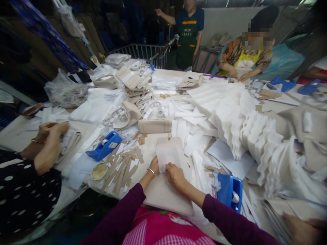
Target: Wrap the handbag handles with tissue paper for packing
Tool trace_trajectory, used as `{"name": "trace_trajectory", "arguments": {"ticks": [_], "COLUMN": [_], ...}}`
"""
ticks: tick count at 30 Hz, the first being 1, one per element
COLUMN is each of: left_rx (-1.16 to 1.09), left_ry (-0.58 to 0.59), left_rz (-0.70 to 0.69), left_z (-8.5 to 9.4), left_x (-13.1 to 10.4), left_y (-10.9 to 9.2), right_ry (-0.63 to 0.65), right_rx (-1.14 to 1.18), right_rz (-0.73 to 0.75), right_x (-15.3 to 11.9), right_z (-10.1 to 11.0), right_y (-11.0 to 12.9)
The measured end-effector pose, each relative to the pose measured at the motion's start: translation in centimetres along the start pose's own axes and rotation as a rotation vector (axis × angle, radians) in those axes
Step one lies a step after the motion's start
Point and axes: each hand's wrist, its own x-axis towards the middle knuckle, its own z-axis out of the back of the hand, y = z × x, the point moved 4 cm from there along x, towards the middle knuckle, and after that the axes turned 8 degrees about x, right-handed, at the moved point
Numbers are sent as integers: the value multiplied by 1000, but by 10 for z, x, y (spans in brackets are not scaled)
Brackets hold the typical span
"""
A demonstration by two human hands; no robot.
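Note:
In front of me a beige handbag (176,197) lies flat on the table, with a small metal clasp at its far end. A thin, translucent white sheet (166,154) covers part of it. My left hand (153,166), wearing a bracelet, is closed at the sheet's left edge. On the near right corner of the sheet, the fingers of my right hand (175,175) are pinched together. Just beyond stands another beige bag (154,126).
Blue tape dispensers (105,146) (229,192) flank the work. Left lie paper strips (124,166) and a round tub (99,171). White foam sheets (235,115) pile up right; stacked bags (130,78) stand behind. Co-workers' hands (55,131) (300,226) work on both sides, another person (245,58) opposite.

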Motion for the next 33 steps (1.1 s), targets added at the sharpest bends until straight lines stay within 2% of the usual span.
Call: {"name": "trace_trajectory", "arguments": {"ticks": [5, 8, 12, 14, 16, 18, 21, 26, 29, 33], "left_rx": [-95, -224, -306, -302, -298, -305, -291, -287, -289, -128], "left_ry": [-183, -169, -127, -130, -130, -131, -161, -171, -149, -91], "left_rz": [77, 96, 95, 103, 105, 110, 148, 258, 261, 288], "left_z": [23, 21, 15, 15, 16, 18, 22, 29, 33, 45], "left_x": [-2, 1, 4, 6, 7, 9, 12, 19, 21, 25], "left_y": [4, 2, 8, 14, 18, 22, 27, 32, 33, 27], "right_ry": [-10, 23, 72, -1, -107, -157, -141, -91, -87, -92], "right_rx": [-74, -34, 210, 278, 207, 65, -69, -95, -91, -88], "right_rz": [-22, -8, 168, 222, 236, 221, 143, 65, 39, 27], "right_x": [1, 5, 14, 22, 29, 35, 39, 41, 42, 44], "right_z": [2, 1, 6, 13, 16, 12, -4, -19, -22, -26], "right_y": [16, 20, 11, -2, -17, -29, -38, -31, -28, -30]}}
